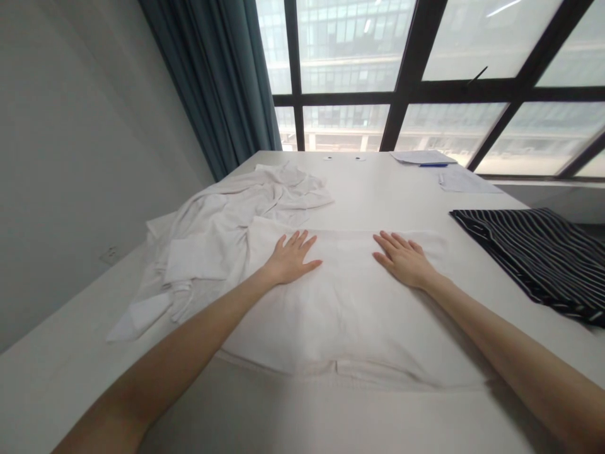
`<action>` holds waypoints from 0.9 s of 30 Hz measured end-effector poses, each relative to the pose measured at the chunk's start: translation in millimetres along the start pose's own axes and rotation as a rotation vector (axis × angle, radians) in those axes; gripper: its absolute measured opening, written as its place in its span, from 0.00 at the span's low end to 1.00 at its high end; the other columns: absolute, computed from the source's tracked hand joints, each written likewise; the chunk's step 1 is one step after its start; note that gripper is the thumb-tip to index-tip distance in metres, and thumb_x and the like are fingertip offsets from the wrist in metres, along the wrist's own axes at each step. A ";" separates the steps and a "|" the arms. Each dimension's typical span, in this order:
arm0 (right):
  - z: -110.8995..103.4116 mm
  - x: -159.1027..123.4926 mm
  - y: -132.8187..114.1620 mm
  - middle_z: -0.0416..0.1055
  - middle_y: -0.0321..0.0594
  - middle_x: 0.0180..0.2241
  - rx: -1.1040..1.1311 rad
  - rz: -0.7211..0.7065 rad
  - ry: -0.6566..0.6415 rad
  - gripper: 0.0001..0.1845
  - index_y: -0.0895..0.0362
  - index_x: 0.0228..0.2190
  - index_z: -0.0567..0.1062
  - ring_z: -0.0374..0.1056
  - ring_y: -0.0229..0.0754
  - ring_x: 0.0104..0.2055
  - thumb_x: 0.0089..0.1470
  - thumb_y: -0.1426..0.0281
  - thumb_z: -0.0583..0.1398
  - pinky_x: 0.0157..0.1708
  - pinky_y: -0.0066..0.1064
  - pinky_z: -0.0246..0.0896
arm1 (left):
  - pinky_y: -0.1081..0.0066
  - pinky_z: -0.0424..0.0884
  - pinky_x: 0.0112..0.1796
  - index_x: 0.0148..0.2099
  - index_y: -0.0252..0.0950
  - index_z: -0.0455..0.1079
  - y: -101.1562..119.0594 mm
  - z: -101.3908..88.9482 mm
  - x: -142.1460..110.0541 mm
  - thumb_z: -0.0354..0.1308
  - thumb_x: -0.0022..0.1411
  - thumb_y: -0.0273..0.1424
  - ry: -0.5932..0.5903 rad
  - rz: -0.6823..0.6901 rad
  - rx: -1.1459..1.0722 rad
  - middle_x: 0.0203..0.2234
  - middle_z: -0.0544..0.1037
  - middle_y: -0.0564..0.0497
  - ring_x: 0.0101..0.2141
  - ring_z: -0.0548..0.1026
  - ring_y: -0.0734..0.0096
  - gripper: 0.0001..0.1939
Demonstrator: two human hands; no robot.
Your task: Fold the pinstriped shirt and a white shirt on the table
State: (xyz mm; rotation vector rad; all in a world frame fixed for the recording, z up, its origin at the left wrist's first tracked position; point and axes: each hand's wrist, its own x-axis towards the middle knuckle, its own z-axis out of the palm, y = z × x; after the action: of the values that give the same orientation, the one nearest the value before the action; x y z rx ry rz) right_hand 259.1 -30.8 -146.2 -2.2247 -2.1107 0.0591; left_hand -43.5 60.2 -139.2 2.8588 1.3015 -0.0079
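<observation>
A white folded cloth, probably a garment, lies spread on the white table in front of me. My left hand rests flat on its upper left part with fingers spread. On the upper right part lies my right hand, palm down and fingers stretched out. Neither hand grips anything. Left of the cloth is a crumpled white garment, and it touches or runs under the cloth's left side; I cannot tell which.
A black garment with white stripes lies folded at the right. Papers and a blue pen sit at the table's far right. Beyond are windows and a blue curtain; a grey wall borders the left.
</observation>
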 end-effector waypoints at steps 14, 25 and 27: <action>4.2 -13.8 66.4 0.50 0.44 0.70 -0.071 0.230 0.041 0.38 0.56 0.67 0.57 0.46 0.51 0.71 0.65 0.51 0.37 0.65 0.56 0.45 | 0.48 0.46 0.65 0.70 0.31 0.52 -51.7 -7.5 -18.4 0.41 0.72 0.42 0.093 -0.213 0.103 0.69 0.54 0.39 0.69 0.50 0.50 0.31; 6.2 -13.8 65.3 0.50 0.44 0.70 -0.074 0.214 0.048 0.37 0.56 0.67 0.56 0.46 0.51 0.71 0.65 0.51 0.37 0.65 0.56 0.46 | 0.53 0.45 0.66 0.71 0.31 0.50 49.8 -18.1 40.9 0.40 0.73 0.42 -0.050 0.066 -0.042 0.71 0.48 0.38 0.69 0.49 0.56 0.31; 6.7 -13.9 66.1 0.50 0.44 0.70 -0.062 0.210 0.053 0.38 0.56 0.67 0.56 0.46 0.51 0.71 0.65 0.51 0.37 0.65 0.56 0.46 | 0.51 0.45 0.66 0.72 0.33 0.47 71.8 -12.0 51.5 0.39 0.72 0.45 -0.059 0.086 -0.097 0.71 0.46 0.40 0.70 0.46 0.56 0.33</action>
State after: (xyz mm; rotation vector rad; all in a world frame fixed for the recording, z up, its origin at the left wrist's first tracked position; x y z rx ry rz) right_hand 323.6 -47.9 -158.5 -2.4468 -1.8698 -0.0531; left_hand 44.5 51.9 -127.6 2.8071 1.1353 -0.0279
